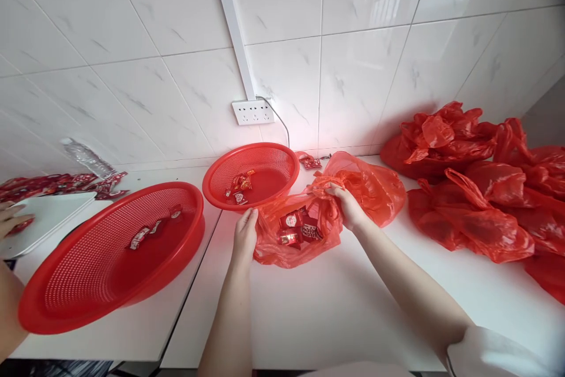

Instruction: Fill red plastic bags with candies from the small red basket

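Note:
My left hand [245, 234] grips the left edge of an open red plastic bag [371, 189] lying on the white table. My right hand [347, 205] pinches the bag's right edge, holding the mouth apart. Several red wrapped candies [296, 228] show inside the opening. Just beyond the bag stands a small red mesh basket [273, 159] with a few candies in it. A larger red mesh basket [88, 283] with a few candies sits to the left.
Several knotted red bags [468, 212] are piled at the right against the tiled wall. Another person's hand [9, 215] rests by a white tray [48, 215] at the far left. A wall socket [252, 112] and cable hang above the small basket.

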The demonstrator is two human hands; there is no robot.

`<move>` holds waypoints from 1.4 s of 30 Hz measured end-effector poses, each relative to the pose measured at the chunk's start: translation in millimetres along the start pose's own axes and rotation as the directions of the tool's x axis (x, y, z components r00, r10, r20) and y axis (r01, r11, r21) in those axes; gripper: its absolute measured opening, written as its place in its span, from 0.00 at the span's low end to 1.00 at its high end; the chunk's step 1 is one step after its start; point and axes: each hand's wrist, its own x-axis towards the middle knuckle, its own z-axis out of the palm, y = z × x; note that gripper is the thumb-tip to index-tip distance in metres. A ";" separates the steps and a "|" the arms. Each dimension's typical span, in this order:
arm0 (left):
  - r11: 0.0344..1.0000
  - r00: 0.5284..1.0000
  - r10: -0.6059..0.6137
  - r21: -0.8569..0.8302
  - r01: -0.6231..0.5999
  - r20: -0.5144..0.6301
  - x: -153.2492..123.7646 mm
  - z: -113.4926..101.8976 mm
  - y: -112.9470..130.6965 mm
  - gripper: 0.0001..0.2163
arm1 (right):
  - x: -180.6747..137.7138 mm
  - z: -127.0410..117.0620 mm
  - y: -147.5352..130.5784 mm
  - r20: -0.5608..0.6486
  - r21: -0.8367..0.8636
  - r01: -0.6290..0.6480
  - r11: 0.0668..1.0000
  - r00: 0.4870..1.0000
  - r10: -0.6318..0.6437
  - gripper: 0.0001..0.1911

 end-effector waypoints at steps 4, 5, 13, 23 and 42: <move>0.968 0.983 -0.128 -0.199 0.154 0.135 -4.4 3.3 5.6 0.17 | 3.4 3.7 1.8 0.107 0.331 -0.187 0.925 0.981 0.160 0.06; 0.964 0.973 -0.150 -0.193 0.183 0.172 -5.9 4.9 7.7 0.18 | 3.4 5.0 3.5 0.110 0.353 -0.192 0.916 0.980 0.163 0.07; 0.964 0.828 -0.258 0.083 0.251 0.497 -19.5 20.5 10.0 0.21 | -6.4 21.0 13.1 0.101 0.143 -0.086 0.986 0.992 0.072 0.15; 0.966 0.856 -0.103 -0.153 0.207 0.507 -28.8 49.7 -2.4 0.24 | -11.5 42.5 25.3 0.086 0.078 0.033 0.996 0.996 -0.040 0.19; 0.989 0.993 -0.118 -0.091 0.118 0.009 -11.9 44.2 -24.8 0.16 | -8.0 -19.0 -28.2 0.051 -0.314 0.099 0.944 0.995 -0.087 0.26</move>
